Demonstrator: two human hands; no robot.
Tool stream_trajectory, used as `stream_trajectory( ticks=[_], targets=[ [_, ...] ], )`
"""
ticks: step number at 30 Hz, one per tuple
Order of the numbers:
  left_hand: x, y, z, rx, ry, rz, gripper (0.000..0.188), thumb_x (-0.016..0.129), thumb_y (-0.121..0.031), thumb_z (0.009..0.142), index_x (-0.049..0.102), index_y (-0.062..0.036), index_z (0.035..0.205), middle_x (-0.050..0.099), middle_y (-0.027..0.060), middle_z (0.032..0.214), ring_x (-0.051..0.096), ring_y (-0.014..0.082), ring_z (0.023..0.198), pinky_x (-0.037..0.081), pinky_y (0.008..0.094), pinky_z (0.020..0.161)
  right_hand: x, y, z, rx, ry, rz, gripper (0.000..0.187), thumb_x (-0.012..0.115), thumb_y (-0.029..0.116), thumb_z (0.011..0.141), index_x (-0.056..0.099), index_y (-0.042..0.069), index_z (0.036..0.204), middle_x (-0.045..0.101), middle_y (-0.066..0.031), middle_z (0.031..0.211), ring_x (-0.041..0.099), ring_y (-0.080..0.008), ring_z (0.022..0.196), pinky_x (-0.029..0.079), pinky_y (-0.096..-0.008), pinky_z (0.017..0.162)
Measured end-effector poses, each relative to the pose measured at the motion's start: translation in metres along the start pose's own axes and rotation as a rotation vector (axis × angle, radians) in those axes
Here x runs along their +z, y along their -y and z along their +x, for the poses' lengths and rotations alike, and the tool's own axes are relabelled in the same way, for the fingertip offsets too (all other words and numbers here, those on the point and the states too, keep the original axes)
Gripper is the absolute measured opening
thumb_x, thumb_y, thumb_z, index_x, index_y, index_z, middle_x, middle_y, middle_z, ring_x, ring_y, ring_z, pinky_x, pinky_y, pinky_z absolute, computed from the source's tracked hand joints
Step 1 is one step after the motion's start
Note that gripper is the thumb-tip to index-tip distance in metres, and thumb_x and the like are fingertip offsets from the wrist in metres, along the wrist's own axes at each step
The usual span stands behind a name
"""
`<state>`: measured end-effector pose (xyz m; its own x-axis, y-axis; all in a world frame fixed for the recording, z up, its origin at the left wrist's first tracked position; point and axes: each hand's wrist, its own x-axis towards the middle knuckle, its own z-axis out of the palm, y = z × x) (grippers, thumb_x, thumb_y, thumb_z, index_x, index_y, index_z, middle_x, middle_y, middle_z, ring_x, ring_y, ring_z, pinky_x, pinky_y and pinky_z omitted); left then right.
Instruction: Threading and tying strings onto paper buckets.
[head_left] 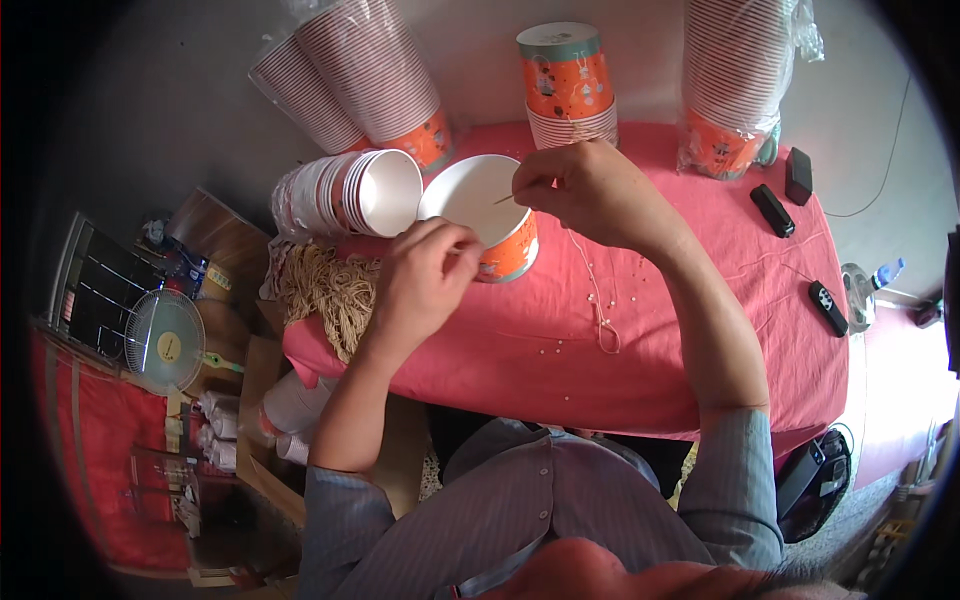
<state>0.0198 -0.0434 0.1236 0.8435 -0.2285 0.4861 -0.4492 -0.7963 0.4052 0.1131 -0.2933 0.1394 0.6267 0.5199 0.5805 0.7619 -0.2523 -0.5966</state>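
Note:
An orange-and-white paper bucket point(512, 250) stands on the red cloth before me, its white inside showing. Over its right rim, my right hand point(590, 195) is closed in a pinch on a thin tan cord point(503, 199), whose short end points into the bucket's mouth. At the near left side of the bucket is my left hand point(425, 270), fingers curled together; what they hold, if anything, is hidden. A pale thin string point(606, 335) lies looped on the cloth below my right hand. Beside my left wrist, a bundle of tan cords point(335, 285) hangs over the table edge.
Nested white buckets point(390, 193) lie on their side at left. Tall bucket stacks point(375, 70) point(735, 80) and a shorter stack point(565, 90) stand at the back. Small black devices point(772, 210) point(828, 307) lie at right. A fan point(165, 342) and cardboard box point(262, 440) are at left.

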Motion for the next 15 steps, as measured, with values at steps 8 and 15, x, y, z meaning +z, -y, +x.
stream_trajectory(
  ticks=[8,15],
  targets=[
    [0.033,0.028,-0.008,-0.033,-0.074,-0.106,0.018,0.079,-0.01,0.096,0.074,0.002,0.108,0.075,0.015,0.098,0.073,0.0307,0.088,0.057,0.0393,0.082,0.009,-0.033,0.011,0.057,-0.183,-0.103,0.012,0.075,0.012,0.097,0.078,0.003,0.105,0.078,-0.0129,0.089,0.075,-0.0212,0.08,0.058,-0.0365,0.074],
    [0.021,0.059,-0.043,-0.187,-0.098,-0.428,0.018,0.07,-0.014,0.108,0.067,0.0025,0.113,0.064,-0.0002,0.091,0.053,0.0062,0.079,0.045,0.0247,0.071,0.079,-0.137,0.008,0.359,-0.233,0.567,0.009,0.072,0.016,0.103,0.074,0.007,0.102,0.073,0.0003,0.091,0.067,-0.0111,0.085,0.055,-0.0319,0.076]
  ],
)
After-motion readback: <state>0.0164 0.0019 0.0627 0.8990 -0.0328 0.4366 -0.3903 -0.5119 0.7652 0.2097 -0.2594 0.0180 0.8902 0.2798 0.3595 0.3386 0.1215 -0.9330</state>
